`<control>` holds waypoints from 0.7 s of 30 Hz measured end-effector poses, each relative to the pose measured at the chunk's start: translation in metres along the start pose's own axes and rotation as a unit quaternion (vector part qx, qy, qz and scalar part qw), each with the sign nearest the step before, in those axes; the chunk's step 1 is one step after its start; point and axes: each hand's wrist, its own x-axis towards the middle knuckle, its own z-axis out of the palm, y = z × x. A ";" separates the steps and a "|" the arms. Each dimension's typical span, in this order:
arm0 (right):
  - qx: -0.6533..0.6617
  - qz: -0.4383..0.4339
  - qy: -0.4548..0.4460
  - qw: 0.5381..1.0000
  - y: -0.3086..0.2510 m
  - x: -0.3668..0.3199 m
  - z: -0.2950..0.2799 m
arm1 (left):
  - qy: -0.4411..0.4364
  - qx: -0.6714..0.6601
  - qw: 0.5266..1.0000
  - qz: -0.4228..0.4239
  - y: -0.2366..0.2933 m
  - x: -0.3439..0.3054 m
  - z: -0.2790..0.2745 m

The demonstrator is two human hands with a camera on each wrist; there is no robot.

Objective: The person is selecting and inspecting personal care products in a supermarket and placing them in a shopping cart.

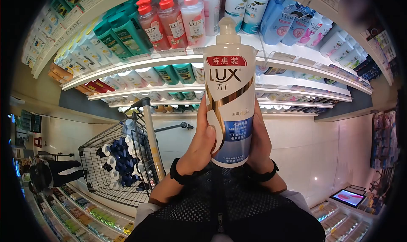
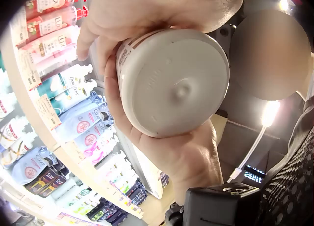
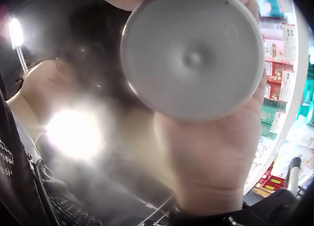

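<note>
A large white LUX pump bottle [image 1: 230, 89] with a blue lower label and gold swirl stands upright between both hands, its printed front facing the head camera. My left hand [image 1: 201, 140] grips its lower left side, with the thumb along the front edge. On the opposite side, my right hand [image 1: 259, 142] holds the lower right, its fingers mostly hidden behind the bottle. Both wrist views look up at the bottle's round base [image 2: 171, 88], where curled fingers show around its side.
Ahead, a lit shelf [image 1: 203, 49] carries red LUX pump bottles [image 1: 171, 24], green bottles [image 1: 121, 34], Dove bottles [image 1: 252, 9] and blue Clear packs [image 1: 280, 26]. A wire shopping cart [image 1: 95, 157] with several blue-and-white bottles stands left. Another person [image 1: 53, 172] is farther left; a lit screen [image 1: 347, 196] sits lower right.
</note>
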 end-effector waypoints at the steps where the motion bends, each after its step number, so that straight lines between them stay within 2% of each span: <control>1: 0.002 0.006 0.002 1.000 -0.002 0.000 0.002 | 0.001 0.000 1.000 0.000 0.001 0.001 0.000; 7: 0.051 0.040 0.007 0.998 -0.009 0.000 0.008 | 0.008 0.031 0.999 0.001 0.007 0.003 -0.001; 11: 0.052 0.047 0.014 0.997 -0.008 -0.001 0.007 | 0.012 0.003 1.000 -0.017 0.008 0.003 -0.001; 13: 0.116 0.059 -0.038 0.991 -0.004 -0.003 0.000 | 0.013 -0.001 1.000 -0.016 0.009 0.001 0.000; 21: 0.098 0.061 -0.042 0.992 -0.016 -0.006 0.006 | 0.028 0.037 0.999 -0.001 0.010 -0.001 0.001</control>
